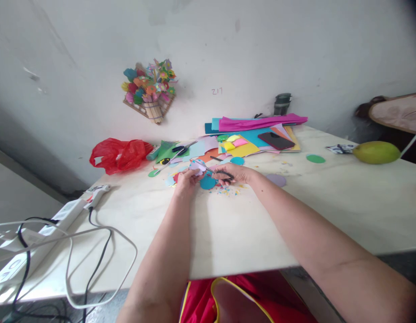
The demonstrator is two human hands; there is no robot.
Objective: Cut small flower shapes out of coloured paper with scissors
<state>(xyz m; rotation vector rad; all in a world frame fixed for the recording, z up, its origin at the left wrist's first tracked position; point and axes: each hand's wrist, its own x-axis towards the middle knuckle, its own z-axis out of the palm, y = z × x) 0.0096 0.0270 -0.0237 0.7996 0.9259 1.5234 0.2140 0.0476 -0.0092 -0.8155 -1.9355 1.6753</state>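
Observation:
My left hand (188, 181) pinches a pale lilac piece of paper (197, 168) with a scalloped edge. In my right hand (236, 172) is a pair of scissors (224, 175) with dark handles, its blades pointing left at the paper. Both hands are just above the table, close together. A blue paper disc (208, 182) lies between them, with small coloured paper scraps (230, 190) scattered in front. Another blue disc (237, 160) rests behind my right hand, and a lilac disc (276, 180) is under the right forearm's far side.
Coloured sheets (251, 148) and a phone (276, 140) lie at the back, beside a second pair of scissors (181, 149). A red plastic bag (119, 154) is at left. Cables and a power strip (65, 215) occupy the left edge; a yellow-green oval object (376, 152) is at right.

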